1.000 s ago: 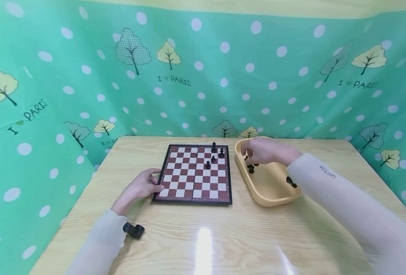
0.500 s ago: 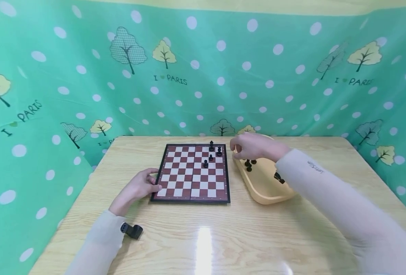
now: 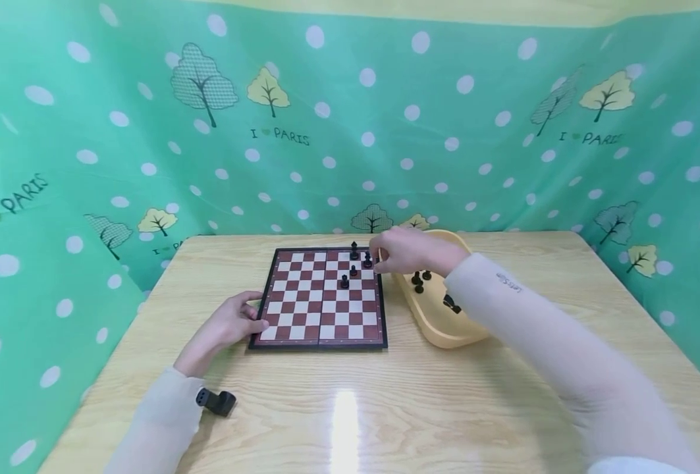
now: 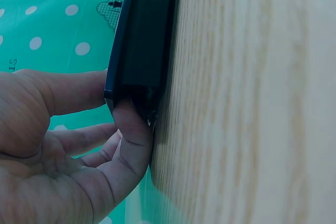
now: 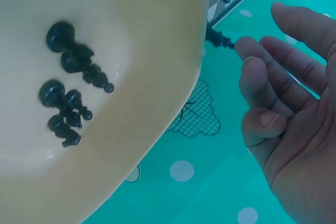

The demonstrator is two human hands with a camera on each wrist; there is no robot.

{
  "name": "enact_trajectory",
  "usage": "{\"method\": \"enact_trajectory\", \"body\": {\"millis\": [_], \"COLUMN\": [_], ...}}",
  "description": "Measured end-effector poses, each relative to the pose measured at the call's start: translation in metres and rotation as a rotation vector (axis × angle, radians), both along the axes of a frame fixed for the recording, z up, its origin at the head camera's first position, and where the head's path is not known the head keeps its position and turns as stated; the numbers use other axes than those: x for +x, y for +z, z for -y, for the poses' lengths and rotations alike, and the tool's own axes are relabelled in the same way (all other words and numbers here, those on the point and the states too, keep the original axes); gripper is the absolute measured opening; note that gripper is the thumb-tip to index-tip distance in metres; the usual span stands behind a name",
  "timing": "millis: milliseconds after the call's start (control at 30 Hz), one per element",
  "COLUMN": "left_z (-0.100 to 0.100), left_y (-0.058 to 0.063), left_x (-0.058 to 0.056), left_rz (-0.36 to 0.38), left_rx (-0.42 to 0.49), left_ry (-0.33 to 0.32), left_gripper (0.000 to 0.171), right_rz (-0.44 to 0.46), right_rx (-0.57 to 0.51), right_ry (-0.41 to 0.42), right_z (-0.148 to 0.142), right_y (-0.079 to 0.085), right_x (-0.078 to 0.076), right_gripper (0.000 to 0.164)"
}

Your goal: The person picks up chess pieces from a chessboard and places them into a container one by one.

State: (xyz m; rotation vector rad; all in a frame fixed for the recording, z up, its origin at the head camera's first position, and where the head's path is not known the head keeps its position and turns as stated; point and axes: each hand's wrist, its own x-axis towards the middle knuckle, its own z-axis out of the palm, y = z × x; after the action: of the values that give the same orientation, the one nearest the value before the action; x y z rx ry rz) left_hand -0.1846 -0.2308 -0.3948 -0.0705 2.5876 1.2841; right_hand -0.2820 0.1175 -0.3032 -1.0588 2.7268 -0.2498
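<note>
A folding chessboard (image 3: 302, 329) with red and white squares lies flat on the table. My left hand (image 3: 225, 324) grips its near left edge; in the left wrist view my thumb touches the upper rim and a curled finger is tucked under the black side. Upright black chess pieces, one a tall king (image 3: 354, 251), stand towards the far right corner. My right hand (image 3: 405, 251) hovers between board and tray, fingers loosely bent, thumb apart, nothing visible between them. Its fingertips are close to a crowned black piece (image 3: 367, 261) near the right edge.
A cream tray (image 3: 441, 341) stands right of the board, beneath my right forearm. Several black pieces (image 5: 60, 38) lie in it, one of them a dark piece (image 3: 452, 304) by my sleeve. A green dotted curtain (image 3: 326, 99) hangs behind the table (image 3: 278, 415).
My right hand has moved left, from over the tray to the board's right edge. The left hand keeps its hold. The whole head view has shifted slightly.
</note>
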Motion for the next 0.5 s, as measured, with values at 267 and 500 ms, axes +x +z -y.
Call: {"method": "enact_trajectory", "body": {"millis": [267,500], "left_z": [0.004,0.001], "left_y": [0.000,-0.001], "left_x": [0.002,0.000], "left_rz": [-0.013,-0.010], "left_rx": [0.008,0.012], "left_ry": [-0.011,-0.020], "left_gripper": [0.075,0.075], "right_rz": [-0.007,-0.001], "right_rx": [0.012,0.038], "right_ry": [0.021,-0.008], "right_z": [0.020,0.030], "right_y": [-0.001,-0.004], "right_x": [0.003,0.005], "right_gripper": [0.029,0.029]}}
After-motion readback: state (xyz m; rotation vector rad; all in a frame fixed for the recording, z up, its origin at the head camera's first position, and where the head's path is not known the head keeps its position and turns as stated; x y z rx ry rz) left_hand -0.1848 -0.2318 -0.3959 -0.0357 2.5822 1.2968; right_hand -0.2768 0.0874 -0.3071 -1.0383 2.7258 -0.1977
